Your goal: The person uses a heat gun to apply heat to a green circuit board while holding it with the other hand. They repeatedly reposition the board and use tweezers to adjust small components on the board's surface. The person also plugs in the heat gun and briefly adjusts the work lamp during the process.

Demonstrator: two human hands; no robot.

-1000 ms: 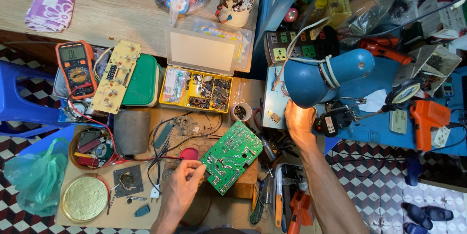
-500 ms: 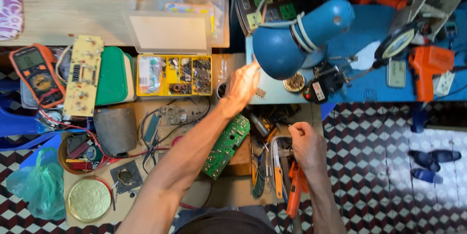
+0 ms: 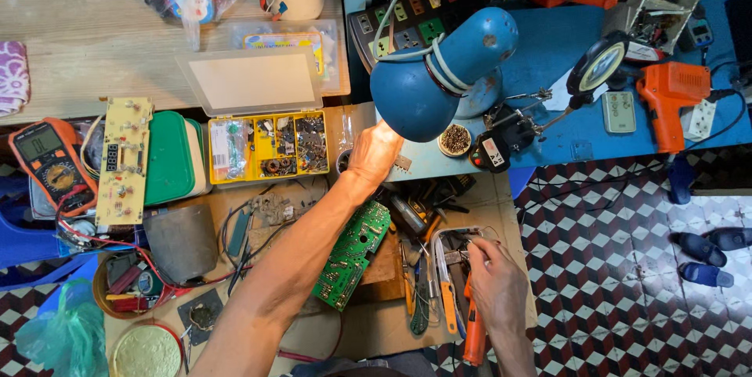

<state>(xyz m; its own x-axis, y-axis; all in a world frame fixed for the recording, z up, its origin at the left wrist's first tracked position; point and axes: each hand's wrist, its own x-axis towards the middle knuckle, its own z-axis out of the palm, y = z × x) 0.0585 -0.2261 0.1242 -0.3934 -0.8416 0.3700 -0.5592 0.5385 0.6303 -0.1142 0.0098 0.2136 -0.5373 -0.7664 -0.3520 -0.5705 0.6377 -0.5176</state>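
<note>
The left hand (image 3: 374,151) stretches forward to the lip of the blue lamp (image 3: 439,71), its fingers half curled at the edge of the shade and lit from above; whether they press on the shade or on the small brown chip (image 3: 403,163) just beside them cannot be told. The lamp stands at the near edge of the blue desk (image 3: 564,56), with cable wound round its neck, and looks like painted metal: stiff, fairly heavy at the head, probably warm, best taken by the rim or the neck. The right hand (image 3: 495,271) lies over the tool pile (image 3: 439,283) at the right edge of the brown desk (image 3: 376,330), fingers pinched together on the metal end of a tool that cannot be made out; an orange-handled screwdriver (image 3: 473,330) lies just below the palm. Those tools should be hard, light and easy to grip by their handles. Between the two arms lies a green circuit board (image 3: 352,255), thin and fragile, safest held by its edges. A yellow parts box (image 3: 270,146) with its lid up sits left of the forward hand, a multimeter (image 3: 48,161) near the left edge, and loose wires (image 3: 258,224) crowd the middle of the brown desk.
</note>
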